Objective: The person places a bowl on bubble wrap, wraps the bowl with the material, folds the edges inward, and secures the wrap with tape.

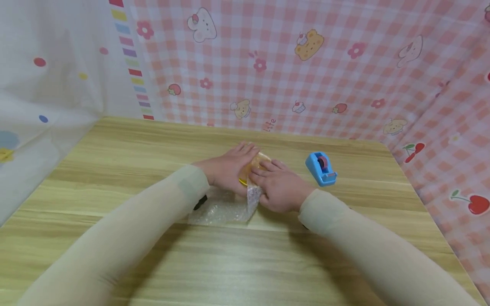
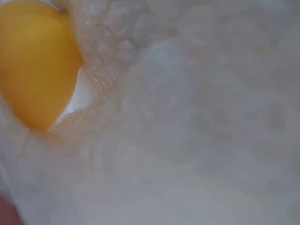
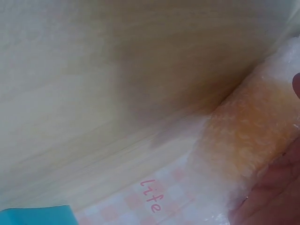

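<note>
A smooth yellow object (image 2: 40,65) lies partly covered by clear bubble wrap (image 1: 226,208); its kind is hidden by the wrap and the hands. My left hand (image 1: 231,168) rests along its left side, fingers stretched toward the back. From the right, my right hand (image 1: 281,187) presses on the wrapped part with fingers laid out over the top. In the right wrist view, the orange-yellow colour shows through a rounded, covered side of the bubble wrap (image 3: 248,126). A loose flap of wrap spreads toward the front left, below the left wrist.
A blue tape dispenser (image 1: 321,169) with a pinkish roll stands to the right of the hands. The wood-grain table (image 1: 245,263) reaches back to a pink checked curtain (image 1: 237,55) with cartoon prints. A white dotted curtain (image 1: 49,85) hangs at the left.
</note>
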A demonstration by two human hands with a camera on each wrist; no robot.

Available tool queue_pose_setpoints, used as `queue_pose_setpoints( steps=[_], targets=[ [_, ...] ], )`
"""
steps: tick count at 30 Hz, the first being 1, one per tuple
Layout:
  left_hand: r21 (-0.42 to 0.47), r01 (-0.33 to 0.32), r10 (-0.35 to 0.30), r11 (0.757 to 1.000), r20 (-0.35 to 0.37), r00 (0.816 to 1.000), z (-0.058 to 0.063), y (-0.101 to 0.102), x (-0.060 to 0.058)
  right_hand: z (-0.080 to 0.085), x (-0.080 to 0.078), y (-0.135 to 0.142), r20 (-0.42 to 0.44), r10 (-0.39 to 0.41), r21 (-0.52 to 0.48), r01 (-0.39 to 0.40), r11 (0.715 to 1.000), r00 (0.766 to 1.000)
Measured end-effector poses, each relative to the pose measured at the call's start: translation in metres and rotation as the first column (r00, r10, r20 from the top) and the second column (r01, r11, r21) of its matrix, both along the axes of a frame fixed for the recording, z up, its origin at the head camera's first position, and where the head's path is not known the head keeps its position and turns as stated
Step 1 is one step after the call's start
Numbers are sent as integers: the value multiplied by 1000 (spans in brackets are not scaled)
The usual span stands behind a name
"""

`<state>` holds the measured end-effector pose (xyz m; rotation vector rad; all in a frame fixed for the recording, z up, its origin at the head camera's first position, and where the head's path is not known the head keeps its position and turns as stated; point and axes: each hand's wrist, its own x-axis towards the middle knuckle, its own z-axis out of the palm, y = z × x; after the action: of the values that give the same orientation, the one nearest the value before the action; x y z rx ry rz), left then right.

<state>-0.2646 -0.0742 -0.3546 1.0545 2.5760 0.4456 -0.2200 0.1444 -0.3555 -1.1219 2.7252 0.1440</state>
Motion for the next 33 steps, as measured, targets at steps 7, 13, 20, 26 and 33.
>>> queue_pose_setpoints(
  steps=[7,13,20,26,33],
  targets=[
    [6,-23,23,1000,13,1000,1,-14,4,2,0,-3,27,-24,11,23,1000,999],
    [5,-54,54,999,5,999,-1,-31,7,2,0,-3,37,-39,13,38,999,999],
    [-3,-88,89,996,48,995,-2,-40,12,-1,0,-3,22,-39,-7,39,999,999],
    [-29,-107,109,994,70,992,-2,-42,14,-2,-3,-7,3,-66,-7,66,998,998],
    [-57,-108,112,993,70,991,-2,-43,14,1,-13,-18,2,-83,37,83,996,997]
  ],
)
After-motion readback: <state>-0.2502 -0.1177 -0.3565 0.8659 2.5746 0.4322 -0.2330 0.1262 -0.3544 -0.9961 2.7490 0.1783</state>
